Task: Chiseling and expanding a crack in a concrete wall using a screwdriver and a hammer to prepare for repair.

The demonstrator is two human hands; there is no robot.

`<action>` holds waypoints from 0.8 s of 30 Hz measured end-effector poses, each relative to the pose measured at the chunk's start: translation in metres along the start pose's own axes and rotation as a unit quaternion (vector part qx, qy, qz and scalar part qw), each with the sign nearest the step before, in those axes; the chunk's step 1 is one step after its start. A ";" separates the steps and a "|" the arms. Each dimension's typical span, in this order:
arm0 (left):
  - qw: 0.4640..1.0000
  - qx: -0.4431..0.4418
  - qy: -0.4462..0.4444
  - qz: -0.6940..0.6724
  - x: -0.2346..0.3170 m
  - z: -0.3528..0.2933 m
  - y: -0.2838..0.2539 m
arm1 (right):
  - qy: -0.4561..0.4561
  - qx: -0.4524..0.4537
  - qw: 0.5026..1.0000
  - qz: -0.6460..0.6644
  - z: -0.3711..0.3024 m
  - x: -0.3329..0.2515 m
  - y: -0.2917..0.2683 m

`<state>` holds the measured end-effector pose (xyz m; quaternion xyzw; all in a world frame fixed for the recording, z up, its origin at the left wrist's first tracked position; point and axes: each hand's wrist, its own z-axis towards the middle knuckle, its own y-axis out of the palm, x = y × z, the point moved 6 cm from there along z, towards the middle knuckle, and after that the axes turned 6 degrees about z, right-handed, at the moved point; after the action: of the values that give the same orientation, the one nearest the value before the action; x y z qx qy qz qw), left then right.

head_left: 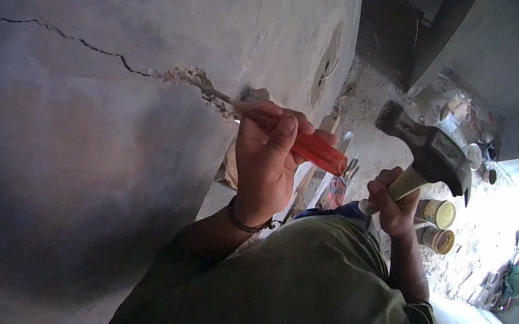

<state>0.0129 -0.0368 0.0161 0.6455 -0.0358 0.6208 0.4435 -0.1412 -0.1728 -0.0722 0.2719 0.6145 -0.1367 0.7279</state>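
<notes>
My left hand (266, 163) is closed round a screwdriver with a translucent red-orange handle (319, 153). The metal shaft points left, and its tip touches a chipped, crumbly part of the crack (96, 48) in the grey plastered wall (56, 148). In my right hand (396, 209) is a claw hammer (432, 150), gripped by its pale handle. The dark hammer head is raised to the right of the screwdriver's butt end, apart from it. Broken plaster shows rough edges around the tip.
Two buckets (441, 214) stand on the floor at right. Long wooden strips (310, 184) lie beyond my left hand. Wires poke from a hole (327, 70) farther along the wall. Assorted clutter (462, 120) lies at the far right, and a sandal (337, 192) shows below.
</notes>
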 end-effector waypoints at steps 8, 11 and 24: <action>0.996 0.082 0.004 0.025 0.008 -0.001 -0.027 | 0.019 -0.006 1.000 0.018 0.002 0.008 -0.001; 0.993 0.091 -0.060 -0.043 0.012 -0.016 -0.030 | 0.008 -0.011 1.000 0.002 0.005 0.010 -0.004; 0.992 0.085 -0.088 0.017 -0.005 -0.019 -0.030 | -0.004 -0.056 0.998 -0.013 0.005 0.005 0.010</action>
<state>0.0152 -0.0093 -0.0067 0.7322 -0.0328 0.5696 0.3720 -0.1308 -0.1674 -0.0743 0.2221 0.6222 -0.1130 0.7422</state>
